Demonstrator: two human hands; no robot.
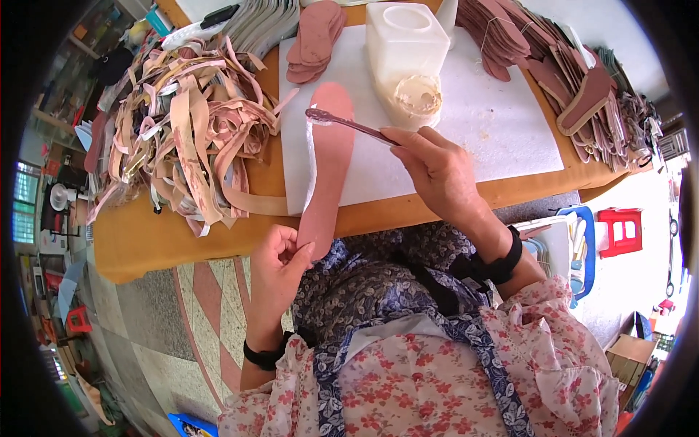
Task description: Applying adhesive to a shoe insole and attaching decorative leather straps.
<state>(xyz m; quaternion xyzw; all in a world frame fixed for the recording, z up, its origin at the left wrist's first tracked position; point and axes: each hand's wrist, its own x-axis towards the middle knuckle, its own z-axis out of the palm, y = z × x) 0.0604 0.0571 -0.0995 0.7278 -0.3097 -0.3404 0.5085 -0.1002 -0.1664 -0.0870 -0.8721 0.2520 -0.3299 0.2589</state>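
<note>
My left hand (277, 266) pinches the heel end of a pinkish-brown insole (331, 167), whose far part lies over a white board (502, 138). White paste runs in a strip along the insole's left edge. In my right hand (440, 167) is a slim dark brush (357, 125), its shaft between thumb and fingers. The brush tip, smeared with white, touches the insole near its far left edge. Just beyond, a white plastic jug (406, 44) lies on the board, its round mouth (418, 95) crusted with dried cream-coloured paste.
A tangled heap of tan and pink strips (204, 124) covers the table's left. Stacked insoles (314, 40) lie at the back, with more bundles (495, 36) at the right. A blue-rimmed bin (582, 247) and a red stool (620, 231) stand right of the table.
</note>
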